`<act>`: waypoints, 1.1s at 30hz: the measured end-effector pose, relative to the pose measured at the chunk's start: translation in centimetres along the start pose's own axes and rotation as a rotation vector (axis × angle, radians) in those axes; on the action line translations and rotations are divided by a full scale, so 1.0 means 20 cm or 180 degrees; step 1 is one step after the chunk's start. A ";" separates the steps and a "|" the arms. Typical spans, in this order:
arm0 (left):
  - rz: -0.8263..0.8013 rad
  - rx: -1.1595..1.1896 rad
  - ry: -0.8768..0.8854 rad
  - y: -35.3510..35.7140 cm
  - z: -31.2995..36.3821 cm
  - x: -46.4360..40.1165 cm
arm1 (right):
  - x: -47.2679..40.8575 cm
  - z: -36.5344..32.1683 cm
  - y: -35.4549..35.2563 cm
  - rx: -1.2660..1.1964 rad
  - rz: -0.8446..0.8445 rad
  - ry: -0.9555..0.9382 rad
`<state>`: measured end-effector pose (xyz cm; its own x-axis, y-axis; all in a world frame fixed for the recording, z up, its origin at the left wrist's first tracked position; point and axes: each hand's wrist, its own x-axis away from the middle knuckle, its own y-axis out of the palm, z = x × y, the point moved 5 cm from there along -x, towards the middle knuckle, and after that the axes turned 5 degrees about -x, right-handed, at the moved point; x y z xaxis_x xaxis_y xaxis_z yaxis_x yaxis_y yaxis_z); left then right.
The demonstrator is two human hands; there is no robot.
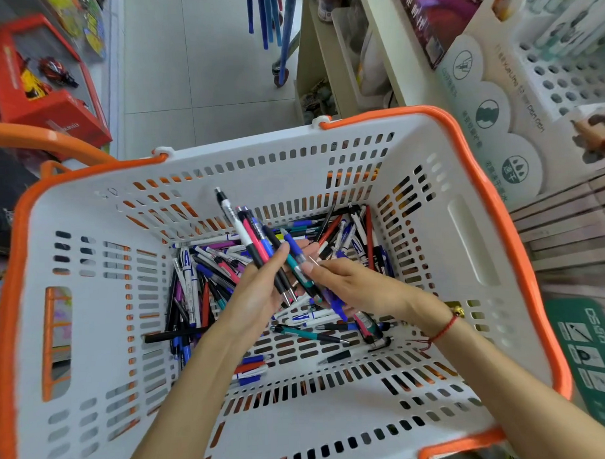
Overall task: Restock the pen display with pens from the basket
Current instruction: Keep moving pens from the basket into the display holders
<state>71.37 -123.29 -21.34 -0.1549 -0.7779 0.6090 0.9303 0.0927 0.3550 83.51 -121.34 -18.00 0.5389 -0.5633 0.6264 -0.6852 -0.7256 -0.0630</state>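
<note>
Your left hand (258, 292), above the middle of the basket (465, 223), has its fingers curled around a bundle of pens (260, 244) fanned upward. Your right hand (351, 282), beside it, pinches the teal pen (301, 275) at the bundle's edge. The loose pens (193, 284) lie on the basket floor; the pen display (563, 79) stands beyond the basket's right rim. The fan looks loosely held: tugging that 1 pen could spill others back down.
</note>
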 end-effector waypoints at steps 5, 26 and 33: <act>0.0152 0.0722 -0.0241 -0.04 0.00 -0.01 | -0.01 0.01 -0.14 -0.0121 0.0591 0.0005; -0.0889 -0.0298 -0.1221 0.04 -0.02 0.10 | 0.01 -0.04 -0.10 0.0024 0.0816 0.0071; -0.1074 -0.0259 -0.1221 0.05 -0.01 0.11 | -0.02 -0.01 -0.07 -0.0372 0.0606 -0.0123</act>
<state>72.03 -124.95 -19.83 -0.5473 -0.4710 0.6918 0.8280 -0.1844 0.5295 84.22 -119.99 -18.01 0.4112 -0.7021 0.5813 -0.8273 -0.5553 -0.0855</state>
